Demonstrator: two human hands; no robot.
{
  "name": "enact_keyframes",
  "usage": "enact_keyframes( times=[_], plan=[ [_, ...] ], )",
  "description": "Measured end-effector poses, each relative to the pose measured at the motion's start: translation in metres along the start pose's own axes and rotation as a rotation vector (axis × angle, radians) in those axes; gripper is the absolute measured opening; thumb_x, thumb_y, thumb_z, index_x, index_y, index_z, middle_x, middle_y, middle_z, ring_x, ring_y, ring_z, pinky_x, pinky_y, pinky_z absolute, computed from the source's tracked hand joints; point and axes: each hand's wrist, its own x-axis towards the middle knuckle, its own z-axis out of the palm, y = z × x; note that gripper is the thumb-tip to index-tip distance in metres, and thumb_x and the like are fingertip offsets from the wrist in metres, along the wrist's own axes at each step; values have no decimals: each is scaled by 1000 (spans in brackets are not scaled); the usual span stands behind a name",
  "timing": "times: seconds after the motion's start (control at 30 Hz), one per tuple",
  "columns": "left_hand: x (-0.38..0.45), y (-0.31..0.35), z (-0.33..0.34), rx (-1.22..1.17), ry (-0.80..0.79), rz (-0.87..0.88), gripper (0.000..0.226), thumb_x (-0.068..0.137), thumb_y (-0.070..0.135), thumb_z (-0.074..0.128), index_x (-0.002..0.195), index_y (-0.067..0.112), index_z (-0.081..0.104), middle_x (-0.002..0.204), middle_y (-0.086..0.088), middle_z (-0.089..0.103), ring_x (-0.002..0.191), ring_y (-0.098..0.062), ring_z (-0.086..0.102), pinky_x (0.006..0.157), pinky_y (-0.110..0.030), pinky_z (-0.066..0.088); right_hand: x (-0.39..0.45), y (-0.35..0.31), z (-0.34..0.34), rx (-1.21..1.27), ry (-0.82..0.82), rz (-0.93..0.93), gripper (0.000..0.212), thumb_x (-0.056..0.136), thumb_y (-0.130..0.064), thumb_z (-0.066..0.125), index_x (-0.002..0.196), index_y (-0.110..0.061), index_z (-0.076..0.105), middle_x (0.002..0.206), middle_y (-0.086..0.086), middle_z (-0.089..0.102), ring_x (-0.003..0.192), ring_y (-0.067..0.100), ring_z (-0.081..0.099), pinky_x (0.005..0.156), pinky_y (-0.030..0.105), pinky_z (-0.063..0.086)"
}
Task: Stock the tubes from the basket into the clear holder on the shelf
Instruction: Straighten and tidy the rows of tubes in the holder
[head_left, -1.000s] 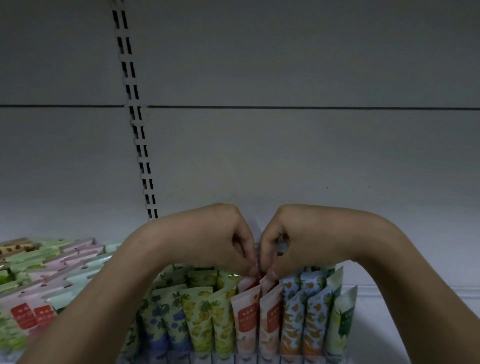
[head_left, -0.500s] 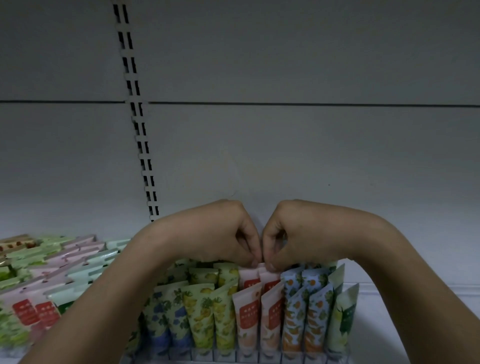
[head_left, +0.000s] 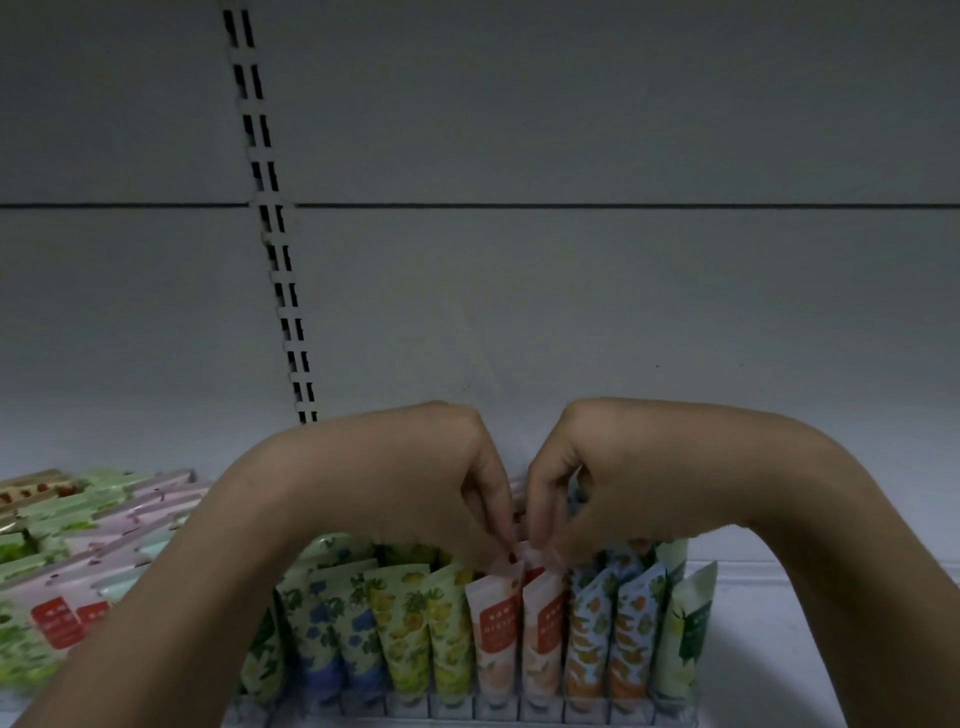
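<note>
The clear holder (head_left: 498, 709) stands at the front of the shelf, filled with upright tubes in rows: green, blue-flowered (head_left: 332, 639), yellow lemon-print (head_left: 410, 629), pink-and-red (head_left: 496, 634), orange-print (head_left: 608, 639) and pale green (head_left: 685, 634). My left hand (head_left: 431, 483) and my right hand (head_left: 587, 478) meet above the pink rows. Both have curled fingers whose tips pinch the top edges of pink tubes (head_left: 530, 556) behind the front ones. The basket is out of view.
A pile of flat boxed products (head_left: 78, 551) in pink, green and white lies at the left of the shelf. A slotted upright rail (head_left: 270, 223) runs up the grey back panel. Bare white shelf (head_left: 831, 649) shows to the right of the holder.
Both hands stay together over the pink rows. They have sunk slightly, fingertips now down at the pink tubes' tops. The view has shifted a little.
</note>
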Motion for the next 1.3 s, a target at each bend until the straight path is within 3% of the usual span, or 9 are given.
enact_keyframes(
  times=[0.1, 0.27, 0.43, 0.57, 0.7, 0.87, 1.07, 1.17, 1.3],
  plan=[
    [2, 3, 4, 18, -11, 12, 10, 75, 36, 77, 84, 35, 76, 66, 26, 67, 57, 8, 58, 56, -9, 44, 2, -2, 5, -50, -40, 2, 10, 75, -37, 78, 83, -42, 74, 77, -21, 70, 69, 0, 66, 62, 22, 59],
    [6, 2, 7, 43, 2, 26, 11, 76, 28, 77, 83, 37, 76, 66, 26, 66, 58, 9, 57, 54, -6, 41, 7, -3, 8, -71, -17, 0, 6, 75, -33, 78, 78, -37, 75, 71, -19, 70, 64, 4, 66, 55, 19, 56],
    [9, -1, 7, 17, 11, 34, 11, 77, 26, 77, 83, 34, 76, 65, 28, 65, 59, 9, 58, 54, -4, 40, 10, 0, 9, -55, 12, 20, 4, 75, -30, 78, 75, -33, 74, 70, -11, 72, 68, 16, 71, 65, 36, 62],
    [7, -1, 4, 2, 29, 53, 9, 78, 28, 76, 83, 35, 76, 63, 30, 63, 56, 11, 56, 52, -2, 36, 10, -2, 9, -51, 26, 17, 7, 76, -31, 77, 72, -36, 73, 68, -18, 69, 66, 8, 68, 60, 26, 59],
    [-10, -9, -7, -49, 205, 10, 8, 83, 35, 68, 86, 38, 75, 73, 29, 67, 69, 9, 62, 59, -3, 42, 4, -4, -1, -56, 144, -44, 1, 80, -39, 72, 81, -38, 73, 70, -25, 66, 60, -5, 60, 48, 11, 43],
    [-45, -31, -4, -60, 356, -33, 9, 86, 38, 66, 84, 38, 74, 74, 31, 67, 67, 10, 61, 58, -3, 42, 2, -13, -2, -2, 339, -156, 7, 85, -32, 68, 82, -36, 73, 80, -29, 66, 68, -2, 62, 58, 10, 47],
    [-66, -50, 37, -111, 703, 110, 12, 85, 34, 65, 89, 29, 75, 77, 21, 69, 73, 2, 62, 64, -8, 44, 10, -32, 11, 7, 311, -130, 6, 86, -31, 68, 84, -34, 74, 82, -28, 66, 71, -3, 64, 61, 13, 50],
    [-70, -55, 47, -80, 750, 177, 15, 89, 32, 68, 90, 20, 76, 80, 14, 68, 74, -2, 62, 67, -18, 48, 18, -36, 18, 2, 308, -119, 7, 86, -27, 70, 83, -32, 74, 77, -23, 68, 67, -1, 64, 59, 14, 51],
    [-73, -57, 48, -50, 709, 210, 23, 88, 38, 59, 92, 22, 75, 83, 15, 68, 76, -3, 62, 69, -26, 51, 25, -33, 23, 101, 218, -84, 6, 86, -28, 70, 84, -33, 73, 74, -14, 72, 61, 7, 70, 57, 27, 59]
  ],
)
